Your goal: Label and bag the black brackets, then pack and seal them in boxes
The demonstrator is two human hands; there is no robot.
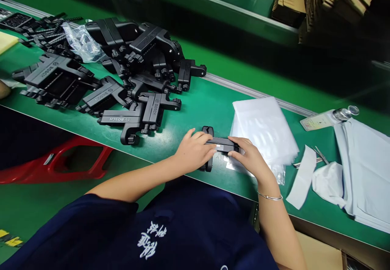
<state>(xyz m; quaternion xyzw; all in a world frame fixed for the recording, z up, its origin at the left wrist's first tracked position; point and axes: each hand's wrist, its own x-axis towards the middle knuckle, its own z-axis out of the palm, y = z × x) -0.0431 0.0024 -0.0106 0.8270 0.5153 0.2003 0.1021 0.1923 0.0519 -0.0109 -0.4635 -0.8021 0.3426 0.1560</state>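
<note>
A black plastic bracket lies on the green table right in front of me, a small pale label showing on its bar. My left hand is closed over the bracket's left part, by its crosspiece, with the fingertips at the label. At the other end of the bar, my right hand grips it between thumb and fingers. Parts of the bracket are hidden under both hands. Beside my right hand lies a stack of clear plastic bags, partly beneath my wrist.
Similar black brackets marked BOSCH are piled at left, near a crumpled plastic bag. On the right are a pump bottle, a white paper strip and white sheets. A red stool stands below the table's edge.
</note>
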